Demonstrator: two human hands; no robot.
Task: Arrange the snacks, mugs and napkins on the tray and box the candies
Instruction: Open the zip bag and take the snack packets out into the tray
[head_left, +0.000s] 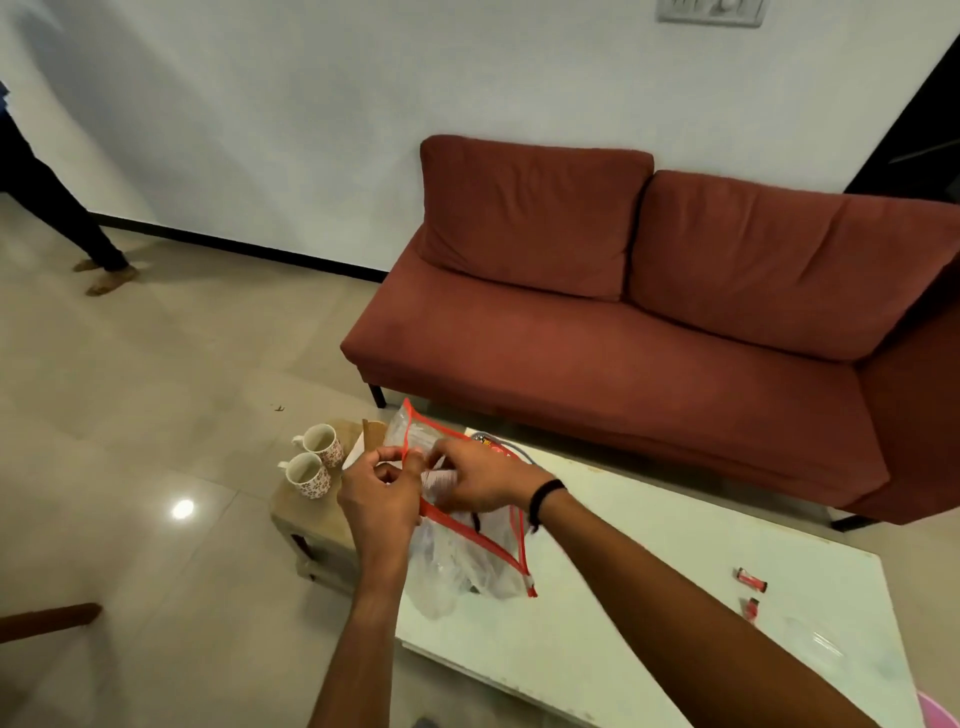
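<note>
A clear plastic zip pouch (467, 561) with red trim is held up over the left end of the white table (649, 597). My left hand (379, 499) pinches its red zip edge. My right hand (478, 480) grips the pouch's top close beside it. Blurred contents show through the plastic. Two floral mugs (314, 460) stand on a small wooden stool (306, 525) left of the table. Two red candies (751, 592) lie on the table's right part, near a clear plastic box (821, 644).
A red sofa (649, 322) stands behind the table. Another person's legs (67, 218) are at the far left on the tiled floor. A pink object (943, 712) peeks in at the bottom right corner. A wooden piece (47, 618) juts in at the left.
</note>
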